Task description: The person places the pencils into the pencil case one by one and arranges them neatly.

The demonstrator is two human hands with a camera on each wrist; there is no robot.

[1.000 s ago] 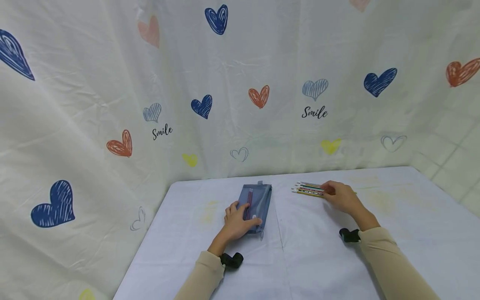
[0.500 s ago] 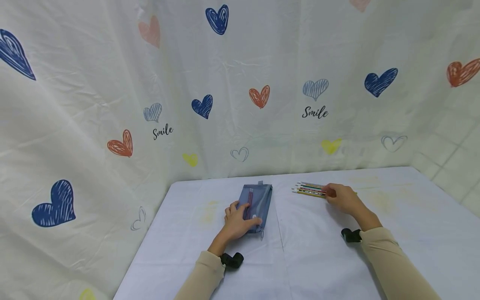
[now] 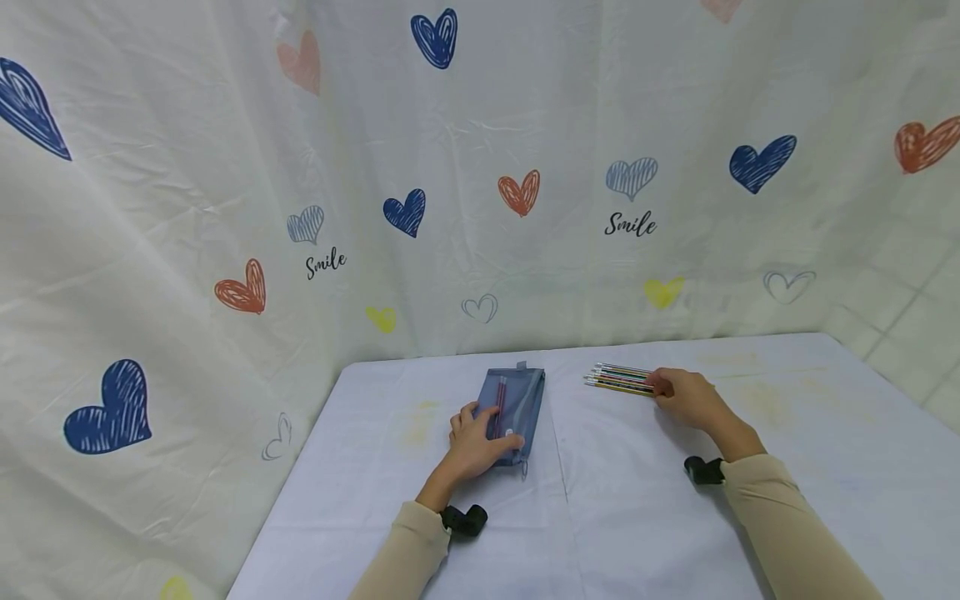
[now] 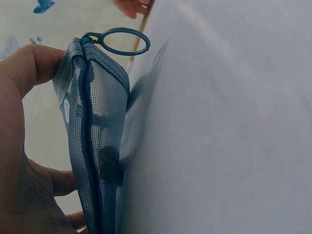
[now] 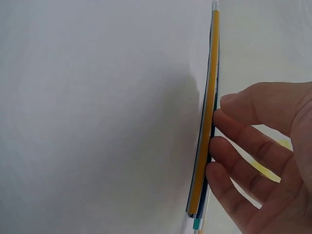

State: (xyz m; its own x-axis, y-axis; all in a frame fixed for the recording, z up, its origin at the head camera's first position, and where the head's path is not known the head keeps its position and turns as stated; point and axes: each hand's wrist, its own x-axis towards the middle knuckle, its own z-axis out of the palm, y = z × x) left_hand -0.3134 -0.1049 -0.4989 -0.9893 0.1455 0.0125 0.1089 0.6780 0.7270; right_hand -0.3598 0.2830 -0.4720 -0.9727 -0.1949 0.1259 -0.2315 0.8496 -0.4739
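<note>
A blue mesh pencil case [image 3: 527, 400] with a zip lies flat on the table, and reddish pencils [image 3: 501, 396] show at its upper face. My left hand [image 3: 472, 442] rests on it, fingers spread at its left side and thumb across the near end. In the left wrist view the zip's ring pull [image 4: 127, 41] sticks out from one end. To the right, several pencils [image 3: 617, 379] lie side by side, a yellow pencil [image 5: 208, 107] nearest in the right wrist view. My right hand [image 3: 688, 398] touches them from above with its fingertips, thumb tip beside the index finger.
A white cloth covers the table [image 3: 630, 517]. Behind it hangs a white curtain [image 3: 555, 275] printed with hearts and "Smile". Each wrist wears a small black camera, the left camera [image 3: 465, 521] and the right camera [image 3: 703, 471].
My right hand has shifted slightly to the right along the pencils, leaving a little more of them showing. The left hand and the pencil case have stayed put.
</note>
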